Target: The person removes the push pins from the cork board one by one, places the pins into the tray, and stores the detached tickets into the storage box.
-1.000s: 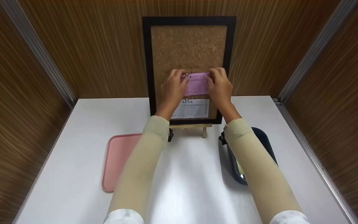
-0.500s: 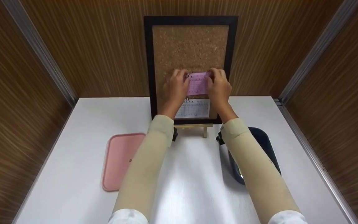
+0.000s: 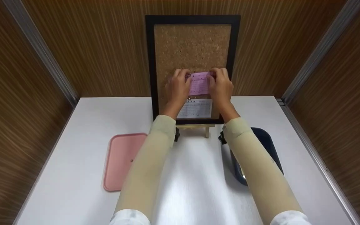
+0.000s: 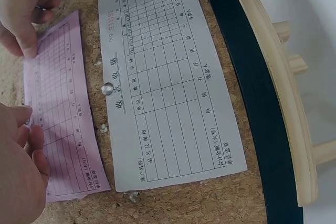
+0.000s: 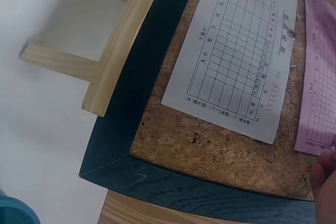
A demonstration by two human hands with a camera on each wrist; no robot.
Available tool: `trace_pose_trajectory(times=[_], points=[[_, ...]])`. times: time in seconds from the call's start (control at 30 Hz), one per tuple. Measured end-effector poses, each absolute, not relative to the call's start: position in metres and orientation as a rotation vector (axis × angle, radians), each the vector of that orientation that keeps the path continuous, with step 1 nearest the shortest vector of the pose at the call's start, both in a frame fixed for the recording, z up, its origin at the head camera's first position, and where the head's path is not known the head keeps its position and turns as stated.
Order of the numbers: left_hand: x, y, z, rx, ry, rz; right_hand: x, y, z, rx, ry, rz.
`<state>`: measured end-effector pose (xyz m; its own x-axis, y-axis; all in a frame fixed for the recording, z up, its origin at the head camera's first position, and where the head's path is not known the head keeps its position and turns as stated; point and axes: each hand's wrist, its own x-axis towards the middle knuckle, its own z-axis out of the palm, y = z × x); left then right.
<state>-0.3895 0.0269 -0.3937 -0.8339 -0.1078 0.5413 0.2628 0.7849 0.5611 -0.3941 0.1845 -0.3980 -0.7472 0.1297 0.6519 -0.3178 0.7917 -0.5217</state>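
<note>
A pink receipt slip [image 3: 199, 83] lies against the corkboard [image 3: 192, 47], above a white receipt [image 3: 195, 108] held by a silver thumbtack [image 4: 107, 88]. My left hand [image 3: 178, 87] is at the pink slip's upper left, its fingertips pinching a small silver thumbtack [image 3: 189, 75] at the slip's top edge. In the left wrist view, the curled left fingers [image 4: 34, 142] partly hide that tack. My right hand [image 3: 221, 86] pinches the pink slip's upper right corner between thumb and fingers. Only a bit of the right hand [image 5: 326, 182] shows at the right wrist view's edge.
The black-framed board leans on a small wooden easel [image 3: 207, 132] on the white table [image 3: 195, 181]. To the left lies a pink tray [image 3: 117, 168] with a small metallic piece [image 3: 132, 160] on it. A dark blue tray [image 3: 262, 137] sits right, partly under the right forearm.
My left hand and forearm have shifted slightly right, uncovering the small piece on the pink tray. The right hand stays at the slip's corner, nearly still.
</note>
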Motion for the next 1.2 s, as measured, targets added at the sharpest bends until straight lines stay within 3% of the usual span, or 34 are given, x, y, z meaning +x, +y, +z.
trace_pose_trajectory(times=[1.2], points=[[-0.389,0.033,-0.394,-0.071,-2.397,-0.870,-0.385,0.185,-0.399,0.091,-2.297,1.081]])
